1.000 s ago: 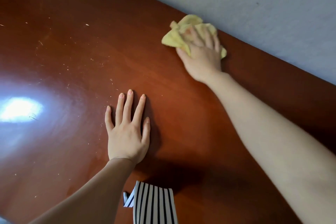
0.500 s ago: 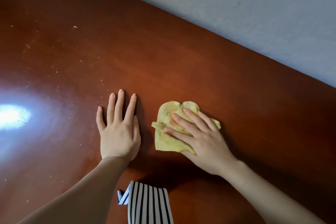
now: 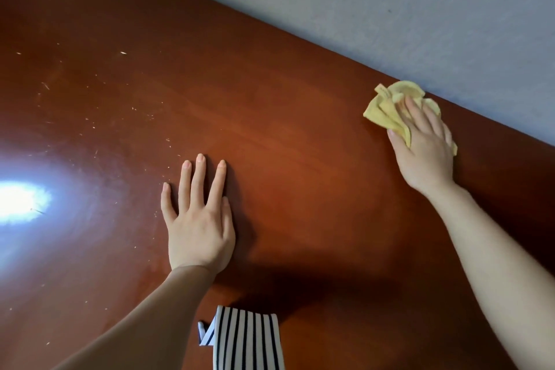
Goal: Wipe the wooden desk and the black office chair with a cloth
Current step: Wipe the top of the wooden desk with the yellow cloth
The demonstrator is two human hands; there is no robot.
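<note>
The reddish-brown wooden desk (image 3: 285,135) fills most of the view. A crumpled yellow cloth (image 3: 387,108) lies at the desk's far right edge against the wall, and my right hand (image 3: 423,147) presses down on it with fingers spread over the fabric. My left hand (image 3: 198,219) rests flat on the desk near the middle, palm down, fingers apart, holding nothing. The black office chair is out of view.
A pale grey wall (image 3: 420,9) runs along the desk's far edge. Small light specks (image 3: 90,126) dot the left part of the desk, beside a bright light reflection (image 3: 21,201). A striped piece of my clothing (image 3: 246,339) hangs at the bottom.
My right hand has slid the cloth from the desk's middle beside my left hand out to the far right edge by the wall. My left hand stayed planted.
</note>
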